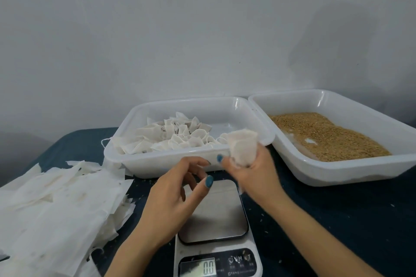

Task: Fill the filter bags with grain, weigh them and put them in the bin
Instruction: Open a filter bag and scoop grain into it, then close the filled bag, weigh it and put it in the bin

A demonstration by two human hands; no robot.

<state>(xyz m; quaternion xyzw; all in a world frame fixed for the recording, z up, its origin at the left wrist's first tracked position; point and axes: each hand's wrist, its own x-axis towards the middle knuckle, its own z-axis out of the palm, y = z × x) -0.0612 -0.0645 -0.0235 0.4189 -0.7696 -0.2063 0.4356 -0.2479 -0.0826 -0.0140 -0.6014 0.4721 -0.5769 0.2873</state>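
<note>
1. The right hand (254, 171) grips one white filter bag (243, 148). The fingers are curled round its lower part, and the bag stands up out of the fist with its puffed upper end pointing up.
2. This bag is in the air above the far edge of the scale (216, 213). From the camera it covers the near right corner of the bin (157, 162).
3. The left hand (175, 198) hovers over the left side of the scale, just beside the right hand and apart from it. Its fingers are loosely bent, the thumb points to the right, and I see nothing held in it.
4. The scale lies at the near middle of the table (337, 220). It has a steel plate, and the display at the near end shows 0.0.
5. The bin is a white plastic tray behind the scale. Inside it, the filled bags (175, 137) lie in a heap, mostly at the left and the middle (one string hangs over the left rim).
6. Just beside the bin, to the right, a second white tray (337, 175) holds the grain (326, 135). The grain is golden-brown and spread over the bottom, with a pale bare patch at the near left.
7. At the near left of the table lies a big pile of flat empty bags (56, 204), white and a little crumpled.
8. Some loose grains are scattered on the dark blue table around the scale
</note>
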